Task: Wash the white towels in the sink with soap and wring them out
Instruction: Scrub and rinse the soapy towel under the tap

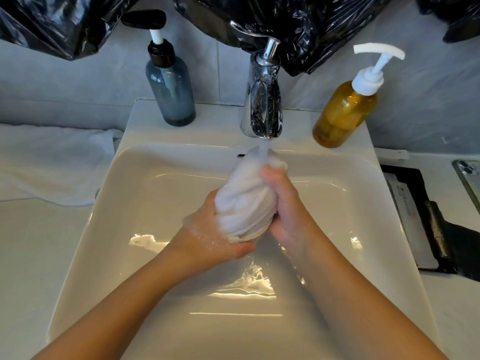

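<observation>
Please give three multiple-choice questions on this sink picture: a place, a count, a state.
1. Where is the amber bottle? A) right of the tap B) left of the tap C) in the basin
2. How many pump bottles stand on the sink? A) one B) two C) three
3. Is the tap running? A) off B) running onto the towel C) running beside the towel
1 A, it stands at the tap's right; 2 B, the blue-grey bottle and the amber one; 3 B, water strikes the towel that the left hand and right hand grip.
</observation>
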Demonstrator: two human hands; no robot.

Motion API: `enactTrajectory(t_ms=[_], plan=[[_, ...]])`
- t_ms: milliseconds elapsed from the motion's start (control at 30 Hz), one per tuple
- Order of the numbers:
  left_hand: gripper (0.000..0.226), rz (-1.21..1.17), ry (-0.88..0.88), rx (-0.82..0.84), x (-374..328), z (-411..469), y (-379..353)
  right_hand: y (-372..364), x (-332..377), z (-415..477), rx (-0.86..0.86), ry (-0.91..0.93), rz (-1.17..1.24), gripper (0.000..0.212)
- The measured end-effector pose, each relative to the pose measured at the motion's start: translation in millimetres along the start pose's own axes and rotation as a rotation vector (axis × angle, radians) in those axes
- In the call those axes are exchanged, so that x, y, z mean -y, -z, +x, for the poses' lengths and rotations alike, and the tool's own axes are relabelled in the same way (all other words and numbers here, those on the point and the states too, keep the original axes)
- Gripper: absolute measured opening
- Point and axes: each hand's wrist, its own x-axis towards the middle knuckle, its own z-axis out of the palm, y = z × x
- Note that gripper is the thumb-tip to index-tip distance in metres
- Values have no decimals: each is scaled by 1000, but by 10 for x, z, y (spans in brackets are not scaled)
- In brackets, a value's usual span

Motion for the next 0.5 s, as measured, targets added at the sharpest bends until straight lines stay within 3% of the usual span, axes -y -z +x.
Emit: enactTrajectory(t_ms=[67, 167, 200, 333, 433, 500], plan=[[53, -111, -10, 96, 34, 70, 20, 9, 11, 13, 36, 21, 22, 71], [27, -182, 11, 420, -31, 123, 195, 15, 55, 44, 198, 51, 30, 47], [30, -238, 33, 503, -51, 144, 248, 27, 63, 57, 238, 45, 54, 44], [66, -347, 133, 585, -116, 250, 274, 82, 86, 90, 310, -12, 167, 53], [64, -423, 182, 564, -126, 268, 161, 133, 112, 81, 251, -26, 126, 60], [52, -410, 162, 554, -128, 253, 165, 194, 99, 60, 122, -55, 100, 81]])
